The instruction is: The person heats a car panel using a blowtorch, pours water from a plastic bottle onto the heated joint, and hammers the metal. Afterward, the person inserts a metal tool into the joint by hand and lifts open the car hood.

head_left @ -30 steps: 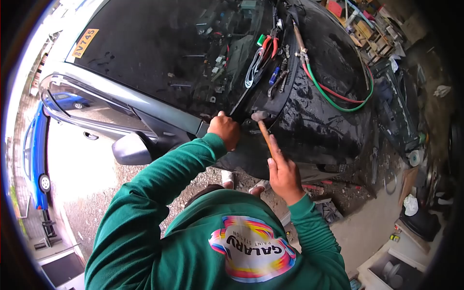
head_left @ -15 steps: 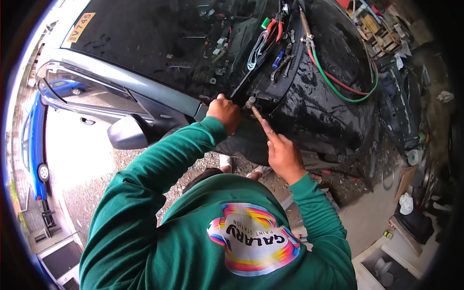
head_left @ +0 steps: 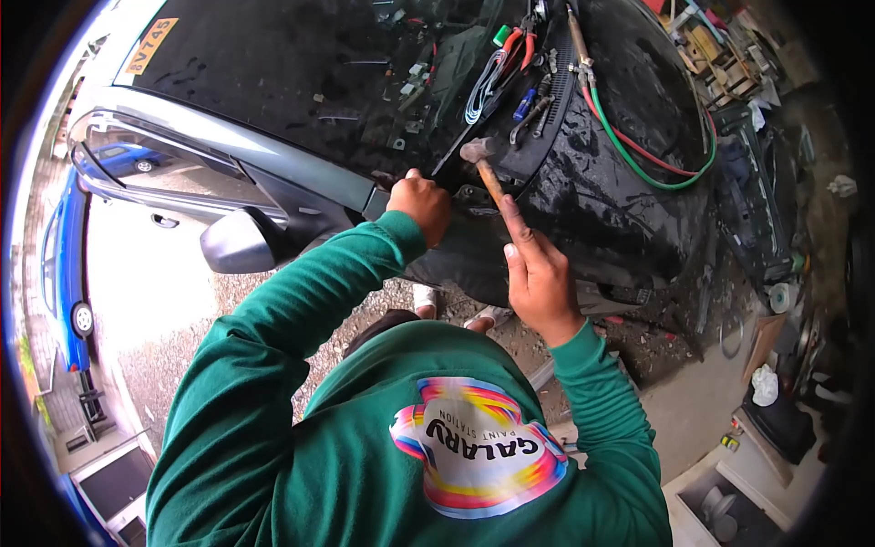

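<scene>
1. As the right hand point(head_left: 544, 278) grips a hammer point(head_left: 492, 180) by its wooden handle, index finger stretched along the shaft, the metal head sits over the dark bodywork near the base of the windshield point(head_left: 292, 100); whether it touches cannot be told.
2. Beside it, the left hand point(head_left: 419, 208) is curled into a fist at the windshield's lower corner, just left of the hammer; whether it holds anything is hidden.
3. Farther up, red-handled pliers point(head_left: 517, 50), a loop of pale cable point(head_left: 483, 98) and a blue screwdriver point(head_left: 524, 105) lie along the windshield's base.
4. Across the dark hood point(head_left: 629, 87) run red and green hoses point(head_left: 627, 161), joined to a metal torch point(head_left: 578, 44).
5. To the left juts a wing mirror point(head_left: 239, 242), with a blue car point(head_left: 62, 260) parked well beyond.
6. Green sleeves point(head_left: 273, 346) cover both arms.
</scene>
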Demonstrator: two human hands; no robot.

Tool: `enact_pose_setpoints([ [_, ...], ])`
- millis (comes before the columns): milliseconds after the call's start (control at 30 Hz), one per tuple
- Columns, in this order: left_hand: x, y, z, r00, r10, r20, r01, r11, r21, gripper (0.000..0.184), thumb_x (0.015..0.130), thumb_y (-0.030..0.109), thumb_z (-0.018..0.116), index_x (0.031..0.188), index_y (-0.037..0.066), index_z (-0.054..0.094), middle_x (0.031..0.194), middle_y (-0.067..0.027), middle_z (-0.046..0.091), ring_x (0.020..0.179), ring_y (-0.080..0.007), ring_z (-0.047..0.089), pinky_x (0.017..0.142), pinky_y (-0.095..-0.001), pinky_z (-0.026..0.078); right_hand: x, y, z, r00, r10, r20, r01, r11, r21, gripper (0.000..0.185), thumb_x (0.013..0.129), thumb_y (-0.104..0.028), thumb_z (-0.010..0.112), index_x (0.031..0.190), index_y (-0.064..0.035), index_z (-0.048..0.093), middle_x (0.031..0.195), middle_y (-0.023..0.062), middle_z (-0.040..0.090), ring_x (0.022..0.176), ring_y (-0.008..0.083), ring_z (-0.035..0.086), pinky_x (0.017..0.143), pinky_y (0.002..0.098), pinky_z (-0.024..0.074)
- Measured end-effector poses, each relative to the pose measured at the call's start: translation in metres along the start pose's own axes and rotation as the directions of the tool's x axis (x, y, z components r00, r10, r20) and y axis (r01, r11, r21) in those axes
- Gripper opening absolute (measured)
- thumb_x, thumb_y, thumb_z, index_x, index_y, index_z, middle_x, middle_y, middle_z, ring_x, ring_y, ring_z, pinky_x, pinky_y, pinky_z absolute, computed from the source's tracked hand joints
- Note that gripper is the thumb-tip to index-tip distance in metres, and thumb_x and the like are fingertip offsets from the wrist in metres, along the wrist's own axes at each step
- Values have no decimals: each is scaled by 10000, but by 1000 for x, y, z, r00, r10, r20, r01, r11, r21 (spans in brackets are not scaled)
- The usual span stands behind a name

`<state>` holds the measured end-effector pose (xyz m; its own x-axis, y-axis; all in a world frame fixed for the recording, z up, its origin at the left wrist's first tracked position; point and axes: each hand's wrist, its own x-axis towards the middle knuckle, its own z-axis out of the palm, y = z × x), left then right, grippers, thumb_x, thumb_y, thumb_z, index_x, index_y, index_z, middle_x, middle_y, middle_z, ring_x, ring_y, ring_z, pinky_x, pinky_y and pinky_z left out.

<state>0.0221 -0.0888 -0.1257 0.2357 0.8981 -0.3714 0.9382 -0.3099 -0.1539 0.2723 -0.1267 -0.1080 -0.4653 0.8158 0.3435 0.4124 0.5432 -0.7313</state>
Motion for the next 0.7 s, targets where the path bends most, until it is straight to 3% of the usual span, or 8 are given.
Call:
enact_pose_setpoints([
  [100, 0, 0, 9, 999, -24, -34, 24, 1000, -3, 191, 857, 317, 857, 923, 142, 894, 970, -65, 859, 993, -285, 787, 849, -350, 587, -13, 17, 9, 993, 52, 111, -46, 997, -56, 734, 1059, 7, 607, 1745, -225, 485, 1069, 267, 730, 913, 493, 722, 808, 532, 591],
  [167, 0, 2, 9, 997, -42, -60, 41, 999, -13, 178, 862, 301, 849, 923, 139, 893, 971, -67, 859, 988, -288, 787, 842, -351, 589, -22, 29, 10, 908, 258, 330, -158, 941, -300, 794, 1050, -44, 648, 1763, -332, 449, 973, 204, 693, 846, 452, 726, 744, 577, 588],
  [233, 1, -1, 5, 1000, 12, -20, -13, 1000, -15, 174, 864, 290, 841, 926, 136, 893, 973, -75, 858, 983, -287, 787, 870, -364, 581, -17, 19, 4, 945, 227, 235, -186, 965, -186, 714, 1061, 16, 610, 1740, -169, 490, 1118, 257, 746, 951, 478, 745, 840, 505, 606],
  [367, 1, 2, 6, 998, -58, -24, 57, 998, -40, 174, 867, 286, 834, 942, 141, 894, 977, -73, 859, 981, -277, 791, 920, -373, 559, -24, 15, 0, 995, 92, 43, -88, 992, -85, 714, 1064, 11, 606, 1742, -181, 489, 1176, 270, 755, 986, 492, 746, 851, 516, 604],
  [467, 2, 4, 0, 999, -40, 3, 40, 999, -29, 165, 865, 285, 835, 935, 148, 896, 975, -68, 860, 984, -268, 794, 949, -373, 541, -32, 29, 1, 957, 222, 185, -184, 962, -202, 741, 1063, -10, 622, 1750, -244, 476, 1116, 242, 734, 951, 475, 744, 819, 545, 595],
  [533, 4, 1, 4, 1000, -20, 0, 20, 1000, -13, 440, 675, 451, 1010, 932, 112, 897, 918, -69, 844, 1038, -317, 765, 852, -400, 614, -25, 32, 0, 981, 168, 99, -158, 982, -101, 773, 1060, -37, 642, 1760, -308, 460, 1009, 211, 712, 899, 469, 735, 778, 581, 580],
  [633, 5, 2, 5, 1000, -30, 5, 30, 999, -29, 423, 689, 439, 1004, 932, 112, 894, 923, -64, 842, 1031, -313, 764, 851, -399, 614, -17, 13, -3, 994, 77, -82, -78, 997, -1, 778, 1059, -40, 645, 1762, -310, 452, 1031, 223, 724, 917, 478, 737, 791, 582, 582],
  [700, 2, 1, -2, 999, -16, 30, 17, 999, -30, 282, 768, 360, 931, 936, 136, 895, 941, -57, 849, 997, -287, 781, 887, -383, 577, -29, 27, 2, 995, 96, -14, -97, 992, -75, 787, 1055, -32, 643, 1771, -285, 434, 1071, 233, 739, 942, 480, 743, 803, 570, 590],
])
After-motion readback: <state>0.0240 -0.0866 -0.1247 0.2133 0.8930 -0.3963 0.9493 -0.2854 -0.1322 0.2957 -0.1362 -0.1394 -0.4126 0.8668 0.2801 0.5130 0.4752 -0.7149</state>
